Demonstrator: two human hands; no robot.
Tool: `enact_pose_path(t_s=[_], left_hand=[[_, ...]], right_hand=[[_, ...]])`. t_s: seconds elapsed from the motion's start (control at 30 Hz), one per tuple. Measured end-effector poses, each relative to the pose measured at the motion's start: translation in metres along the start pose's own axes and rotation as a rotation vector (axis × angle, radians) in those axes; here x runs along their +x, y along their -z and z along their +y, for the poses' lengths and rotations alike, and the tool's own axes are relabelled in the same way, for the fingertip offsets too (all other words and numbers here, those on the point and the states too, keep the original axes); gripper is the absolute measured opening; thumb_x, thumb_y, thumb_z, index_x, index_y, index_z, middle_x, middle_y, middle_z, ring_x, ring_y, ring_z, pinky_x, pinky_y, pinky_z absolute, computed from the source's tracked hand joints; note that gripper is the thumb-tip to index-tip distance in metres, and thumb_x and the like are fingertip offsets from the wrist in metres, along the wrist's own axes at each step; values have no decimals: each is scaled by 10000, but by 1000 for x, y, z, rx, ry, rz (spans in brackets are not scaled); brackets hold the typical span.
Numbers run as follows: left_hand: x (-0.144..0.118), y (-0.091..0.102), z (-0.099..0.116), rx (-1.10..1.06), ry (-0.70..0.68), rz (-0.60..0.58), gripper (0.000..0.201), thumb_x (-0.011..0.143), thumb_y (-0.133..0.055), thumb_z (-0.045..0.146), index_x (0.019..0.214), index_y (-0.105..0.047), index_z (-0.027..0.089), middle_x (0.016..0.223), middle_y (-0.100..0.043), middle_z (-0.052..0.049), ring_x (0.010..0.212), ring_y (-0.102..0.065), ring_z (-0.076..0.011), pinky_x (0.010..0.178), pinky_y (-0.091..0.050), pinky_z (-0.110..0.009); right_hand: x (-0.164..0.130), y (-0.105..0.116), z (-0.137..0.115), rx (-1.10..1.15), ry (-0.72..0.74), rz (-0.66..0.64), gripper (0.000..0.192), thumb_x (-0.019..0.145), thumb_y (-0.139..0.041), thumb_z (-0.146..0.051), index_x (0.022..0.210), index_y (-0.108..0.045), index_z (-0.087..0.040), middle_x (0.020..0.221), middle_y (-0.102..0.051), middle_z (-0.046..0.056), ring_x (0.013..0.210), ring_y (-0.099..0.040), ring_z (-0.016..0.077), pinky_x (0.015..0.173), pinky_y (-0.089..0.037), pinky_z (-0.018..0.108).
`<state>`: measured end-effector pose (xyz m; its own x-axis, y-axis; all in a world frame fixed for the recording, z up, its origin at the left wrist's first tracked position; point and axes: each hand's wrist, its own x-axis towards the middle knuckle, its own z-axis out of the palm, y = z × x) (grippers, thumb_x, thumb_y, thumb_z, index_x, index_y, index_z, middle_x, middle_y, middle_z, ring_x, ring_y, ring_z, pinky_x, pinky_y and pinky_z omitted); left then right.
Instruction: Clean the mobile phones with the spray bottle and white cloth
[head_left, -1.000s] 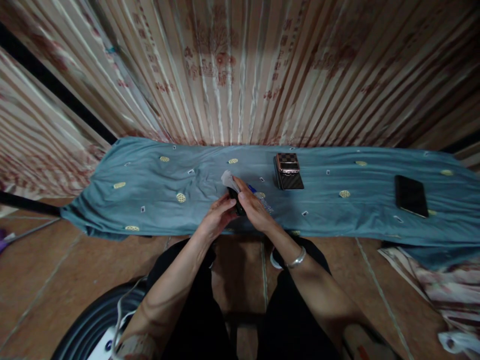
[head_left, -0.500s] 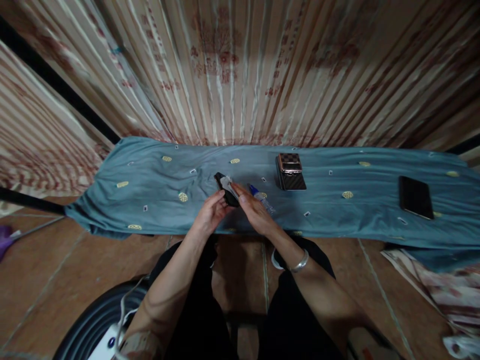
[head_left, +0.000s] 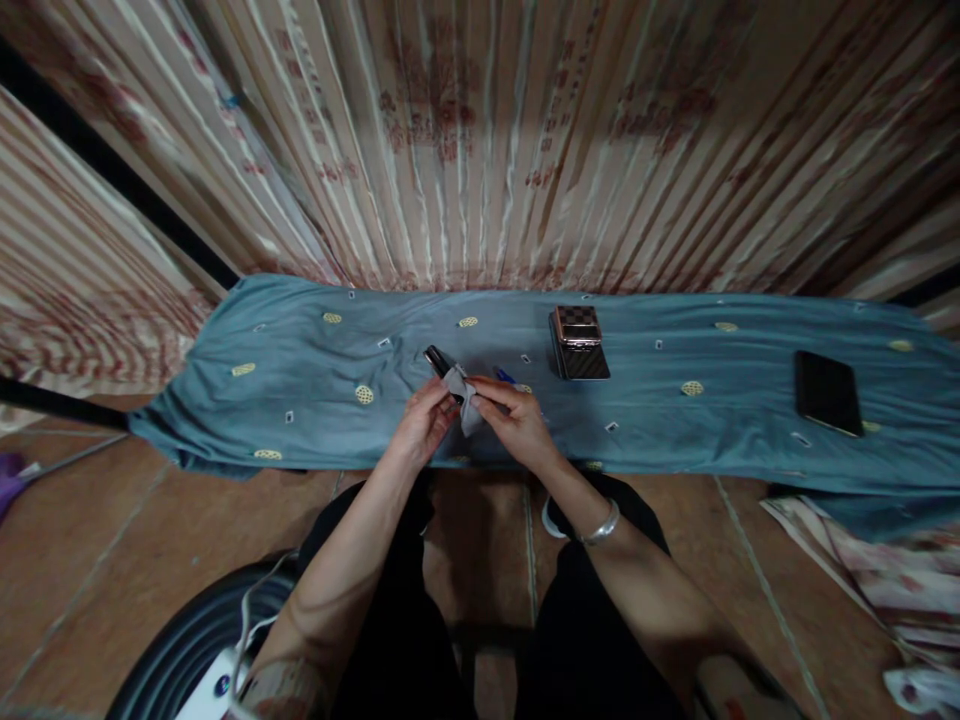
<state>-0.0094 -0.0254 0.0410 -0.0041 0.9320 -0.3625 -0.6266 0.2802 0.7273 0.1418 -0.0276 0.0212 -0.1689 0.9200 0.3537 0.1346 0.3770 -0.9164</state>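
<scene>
My left hand (head_left: 424,422) grips a small dark oblong object (head_left: 437,360) that sticks up and to the left from its fingers. My right hand (head_left: 517,418) pinches a small grey cloth (head_left: 463,394) against that object. Both hands hover over the near edge of a blue-green cloth (head_left: 300,390) with yellow ovals. A small clear bottle with a blue cap (head_left: 506,378) lies just behind my right hand, mostly hidden. A silver bracelet sits on my right wrist.
A dark checkered case (head_left: 577,343) with a metallic lid stands behind my right hand. A black phone (head_left: 826,392) lies far right. Striped curtains hang behind. A dark round object with a white cable (head_left: 202,640) sits on the tiled floor at lower left.
The dark object has tilted up and leftward in my left hand. The grey cloth moved from above the object down to between my hands, and my right hand shifted slightly lower.
</scene>
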Motion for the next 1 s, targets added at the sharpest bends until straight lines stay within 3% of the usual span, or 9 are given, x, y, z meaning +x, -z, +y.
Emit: enact_pose_path(t_s=[0.37, 0.5, 0.7, 0.83, 1.0], left_hand=[[4, 10, -13, 71, -88, -27, 372, 660, -864, 214, 988, -689, 202, 814, -720, 28, 730, -645, -104, 698, -488, -226], [1, 7, -15, 68, -112, -60, 483, 580, -910, 214, 1002, -674, 212, 845, -726, 20, 759, -663, -122, 714, -504, -237], [-4, 5, -23, 93, -68, -99, 462, 555, -911, 187, 958, -685, 201, 870, -704, 14, 795, -660, -132, 788, -534, -281], [-11, 1, -26, 182, -71, -175, 501, 587, -904, 234, 1050, -713, 199, 983, -726, -26, 904, -668, -161, 863, -516, -309], [-16, -2, -30, 279, -82, -202, 541, 573, -916, 269, 1080, -742, 202, 982, -742, -40, 943, -659, -185, 931, -484, -340]], right_hand=[[3, -2, 3, 48, -73, 87, 198, 836, -697, -355, 989, -805, -290, 1085, -793, 6, 1036, -734, 229, 961, -573, 363], [6, -2, 4, 101, -105, 83, 206, 824, -695, -361, 976, -809, -280, 1051, -799, 7, 997, -743, 231, 915, -591, 360], [9, 1, 8, 124, -72, 112, 261, 836, -689, -422, 1017, -805, -273, 1122, -782, 26, 1069, -725, 235, 991, -561, 377], [10, 4, 5, 89, -50, 133, 281, 858, -668, -409, 1067, -796, -273, 1153, -774, 22, 1116, -710, 224, 1033, -536, 364], [13, 9, 1, 67, -62, 144, 315, 883, -643, -450, 1103, -787, -276, 1197, -759, 16, 1141, -700, 223, 1045, -528, 355]])
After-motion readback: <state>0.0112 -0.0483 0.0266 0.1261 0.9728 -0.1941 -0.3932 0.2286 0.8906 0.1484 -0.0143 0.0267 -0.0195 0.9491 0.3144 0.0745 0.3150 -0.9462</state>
